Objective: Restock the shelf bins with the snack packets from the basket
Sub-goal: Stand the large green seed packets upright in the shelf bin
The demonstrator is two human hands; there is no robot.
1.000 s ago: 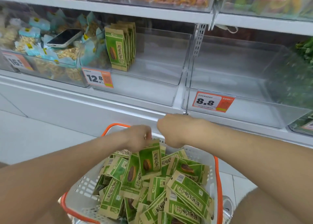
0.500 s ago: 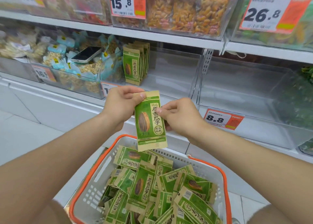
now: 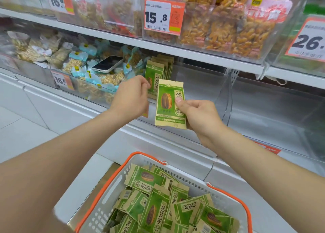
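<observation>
**Progress.** Early stage. A short row of packets [image 3: 154,72] stands upright at the left end of the middle bin [image 3: 198,92]. The rest of that bin is unfilled.
- Left hand [image 3: 131,99]: fingers curled beside the row. Whether it grips anything cannot be determined.
- Held packet [image 3: 168,104]: upright, in front of the middle bin, not yet placed.
- Right hand [image 3: 200,116]: pinches the held packet at its right edge, thumb on the face.

**Containers.**
- Left bin [image 3: 82,88]: pale-blue snack packs [image 3: 75,63], with a phone [image 3: 107,63] lying on top.
- Middle bin: as above.
- Right bin [image 3: 272,113]: no stock visible.
- Basket [image 3: 121,173], below: many green packets [image 3: 154,213], loosely piled.
</observation>
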